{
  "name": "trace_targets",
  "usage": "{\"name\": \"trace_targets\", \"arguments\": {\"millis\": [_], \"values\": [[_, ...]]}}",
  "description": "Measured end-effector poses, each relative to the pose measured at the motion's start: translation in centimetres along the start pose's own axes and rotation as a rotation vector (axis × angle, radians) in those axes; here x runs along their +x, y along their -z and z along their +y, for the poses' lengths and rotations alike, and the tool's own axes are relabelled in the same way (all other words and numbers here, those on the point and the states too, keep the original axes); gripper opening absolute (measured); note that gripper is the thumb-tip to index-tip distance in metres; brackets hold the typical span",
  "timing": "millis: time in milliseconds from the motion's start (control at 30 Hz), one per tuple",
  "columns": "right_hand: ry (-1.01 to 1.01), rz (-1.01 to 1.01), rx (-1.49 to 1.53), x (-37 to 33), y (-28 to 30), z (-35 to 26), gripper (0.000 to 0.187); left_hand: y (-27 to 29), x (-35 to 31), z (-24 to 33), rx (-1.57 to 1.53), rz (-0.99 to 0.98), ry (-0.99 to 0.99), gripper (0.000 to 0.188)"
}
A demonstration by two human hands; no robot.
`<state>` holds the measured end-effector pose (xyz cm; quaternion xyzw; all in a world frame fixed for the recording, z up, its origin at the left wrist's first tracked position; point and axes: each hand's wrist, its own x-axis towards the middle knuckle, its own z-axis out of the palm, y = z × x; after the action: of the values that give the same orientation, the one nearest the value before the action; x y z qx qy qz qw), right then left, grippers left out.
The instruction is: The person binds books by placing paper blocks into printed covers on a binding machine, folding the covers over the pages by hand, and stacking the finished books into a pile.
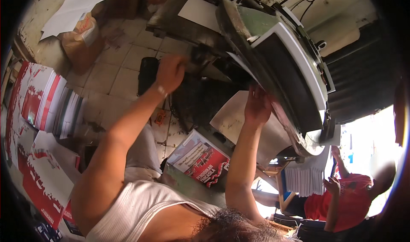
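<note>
1. The board (231, 111) lay nearest the middle, toward 3 o'clock: pale, beige, broad, with a rounded corner.
2. The machine (260, 24) stood just beyond it at 2 o'clock, tilted in the view, its worn green body carrying a black panel with a white edge.
3. The right hand (258, 105) was at 3 o'clock, against the board and close under the machine's rim. Its fingers pointed upward, lying close together; I cannot tell whether they pinched anything.
4. The left hand (171, 73) was at 11 o'clock, near the machine's dark lower parts, its fingers bent and bunched. Their tips were blurred, and I cannot tell whether they touched anything.
5. The right forearm covered part of the board. Deep shadow swallowed the parts between the hands, and the machine's underside was hard to make out.
6. At 4 o'clock, bright light washed out the doorway behind a co-worker (339, 201). The lens's dark rim cut off the outermost things at 8 and 9 o'clock.
7. Counted from near to far: one board; one machine; one red-and-white book (200, 161) at 6 o'clock; one white sheet (198, 13) at 12; one paper stack (304, 180) at 4; one brown sack (81, 47) at 10; one co-worker in red, with two raised hands.
</note>
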<state>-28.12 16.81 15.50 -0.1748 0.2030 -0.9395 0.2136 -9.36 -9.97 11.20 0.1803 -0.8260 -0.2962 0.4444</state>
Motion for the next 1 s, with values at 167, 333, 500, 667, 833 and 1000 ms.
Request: {"name": "trace_targets", "arguments": {"millis": [167,333,500,667,833,1000], "values": [[-0.040,0.283,0.036,-4.0,-0.1,-1.7,0.037,-5.6,10.3,-3.4,0.193,-0.145,-0.143,0.035],[-0.065,0.241,0.073,-8.1,0.2,-2.9,0.029,-8.2,13.1,-4.7,0.744,-0.563,0.059,0.083],[-0.081,0.270,0.050,-9.6,0.8,-4.5,0.028,-6.1,14.2,-3.4,0.859,-0.809,0.148,0.095],[-0.078,0.274,-0.004,-10.4,1.7,-6.5,0.032,-6.1,14.0,-4.2,0.870,-0.830,0.113,0.101],[-0.064,0.222,-0.024,-10.2,4.0,-8.3,0.034,-6.3,12.8,-4.5,0.856,-0.793,0.086,0.096],[-0.173,0.041,-0.030,-6.1,10.5,-9.9,0.032,-4.8,6.8,-5.2,0.547,-0.306,-0.023,0.076]]}}
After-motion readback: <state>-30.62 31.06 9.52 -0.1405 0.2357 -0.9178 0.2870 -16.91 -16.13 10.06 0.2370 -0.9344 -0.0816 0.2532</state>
